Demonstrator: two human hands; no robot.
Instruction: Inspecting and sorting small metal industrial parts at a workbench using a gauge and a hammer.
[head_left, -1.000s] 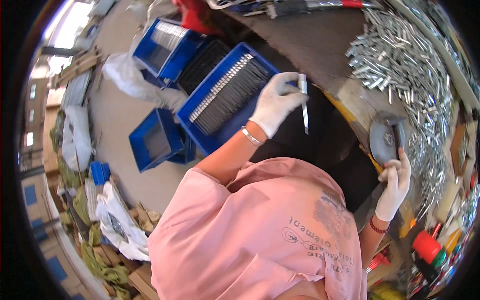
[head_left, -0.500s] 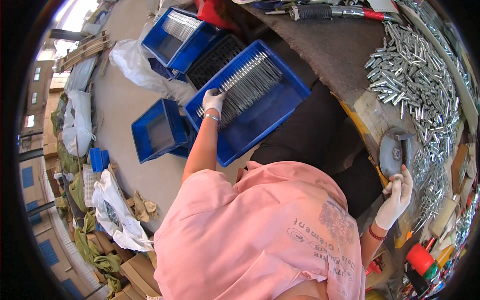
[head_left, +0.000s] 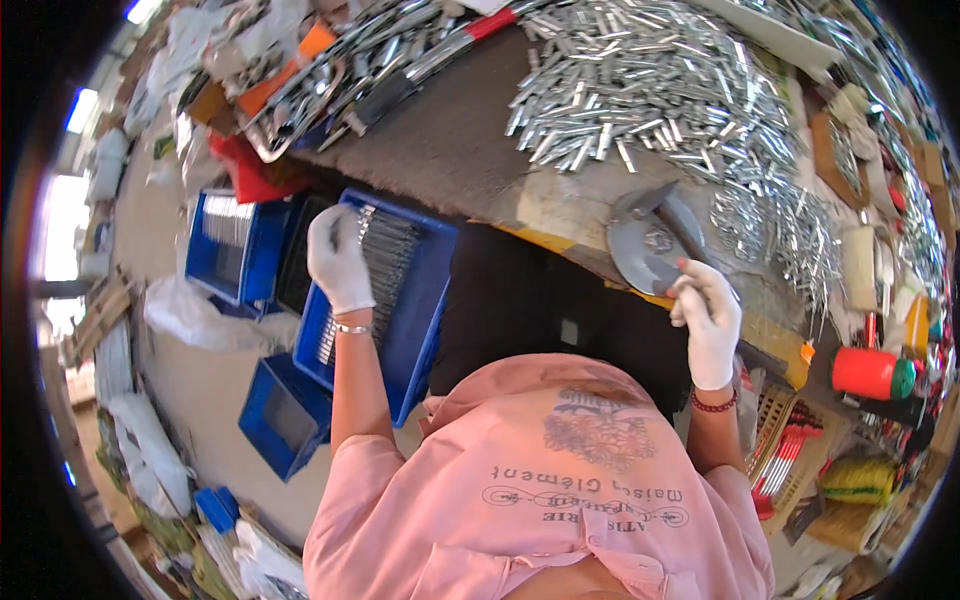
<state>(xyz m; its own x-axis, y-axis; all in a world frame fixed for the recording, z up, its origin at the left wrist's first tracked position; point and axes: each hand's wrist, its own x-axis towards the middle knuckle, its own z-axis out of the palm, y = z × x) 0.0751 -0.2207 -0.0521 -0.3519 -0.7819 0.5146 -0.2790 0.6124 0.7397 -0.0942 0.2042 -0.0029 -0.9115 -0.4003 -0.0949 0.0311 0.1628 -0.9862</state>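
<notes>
Left hand (head_left: 340,258), 9–10 o'clock, over the edge of the tray (head_left: 428,285); fingers curled, grip cannot be told. Rods (head_left: 390,245) lie in a row inside, presumably for order. Right hand (head_left: 712,325), 3 o'clock: fingers half-bent by lever (head_left: 680,228), contact unclear. Dish (head_left: 630,262), 2–3 o'clock, probably set near the pile (head_left: 650,90) (1 o'clock) for reach.
</notes>
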